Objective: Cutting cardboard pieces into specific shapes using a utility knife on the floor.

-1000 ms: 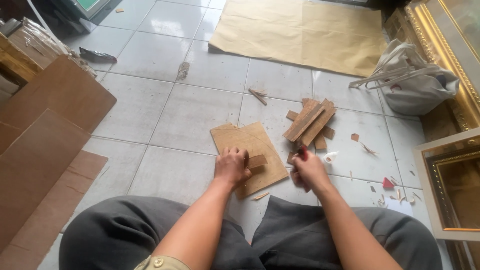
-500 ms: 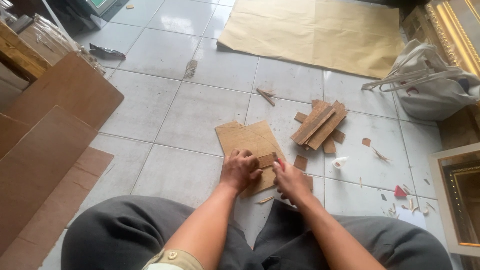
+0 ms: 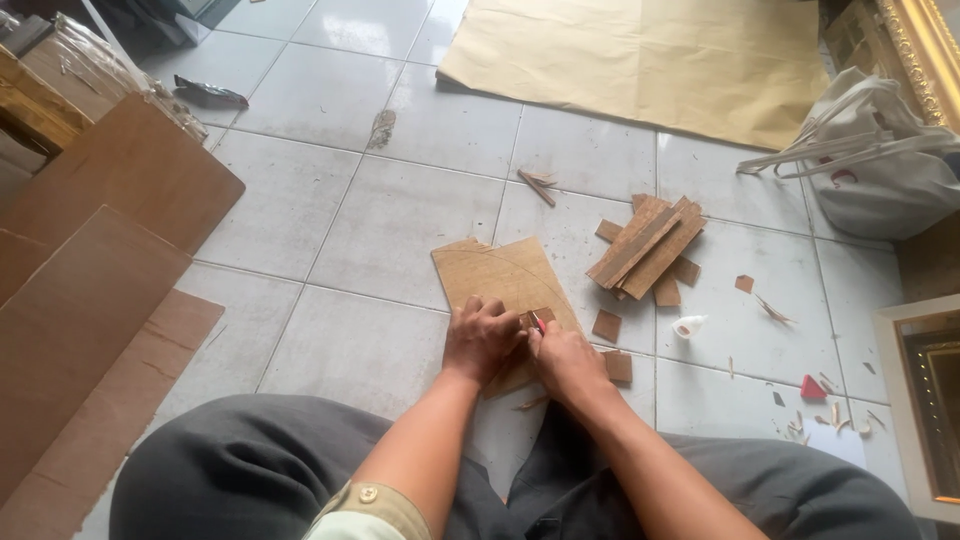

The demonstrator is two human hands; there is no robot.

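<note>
I sit on a tiled floor with a brown board (image 3: 495, 272) lying flat in front of my knees. My left hand (image 3: 478, 338) presses a small brown strip (image 3: 541, 316) down onto the board. My right hand (image 3: 566, 362) is closed around a red-handled cutter (image 3: 538, 322), whose tip meets the strip right beside my left fingers. The two hands touch each other. Most of the strip and the cutter's handle are hidden under my fingers.
A stack of brown strips (image 3: 647, 243) lies to the right of the board, with small offcuts (image 3: 606, 325) and scraps (image 3: 811, 388) around. Large brown sheets (image 3: 90, 270) lie at left, kraft paper (image 3: 650, 60) ahead, a white bag (image 3: 880, 165) and gilded frames (image 3: 925, 395) at right.
My right hand has moved left from beside the board to the strip, bringing the cutter against it. My left hand has stayed on the strip.
</note>
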